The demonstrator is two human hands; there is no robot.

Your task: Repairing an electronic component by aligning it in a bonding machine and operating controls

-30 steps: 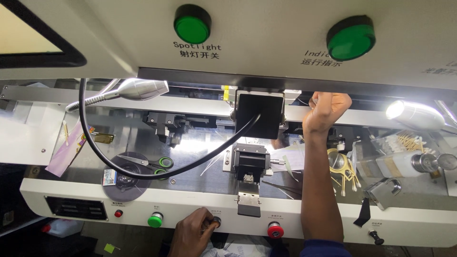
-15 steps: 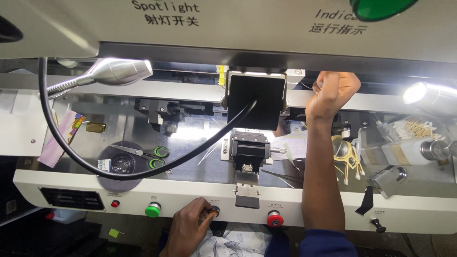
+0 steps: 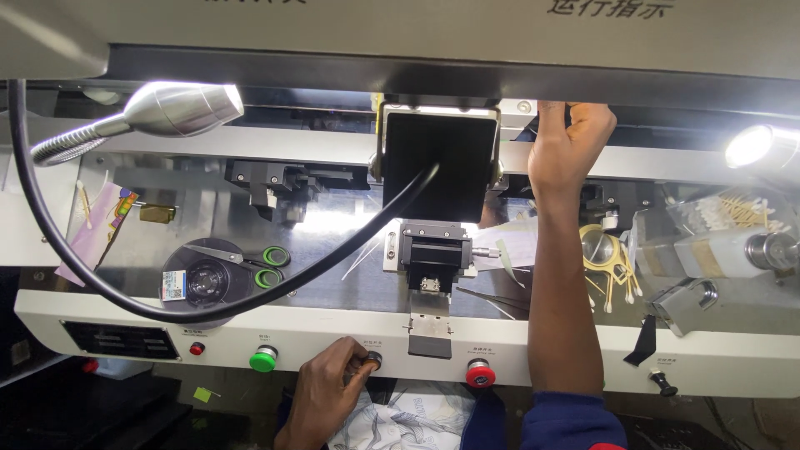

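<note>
Left hand [image 3: 329, 385] pinching the small knob [image 3: 374, 360] on the machine's front panel [image 3: 333, 337]; right hand [image 3: 571, 146] gripping a part beside the black screen [image 3: 440, 162]; adjustment apparently under way, unfinished.

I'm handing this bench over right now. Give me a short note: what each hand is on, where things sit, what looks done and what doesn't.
Left hand: fingers pinch the small knob on the white front panel, between the green button and the red button.
Right hand: raised, fingers curled on the upper rail beside the black screen; whether it grips anything is hidden.
Black stage block sits centre under the screen. Scissors and a reel lie on the left, swabs on the right.
Done or left: cannot tell; both hands are on the machine.
</note>
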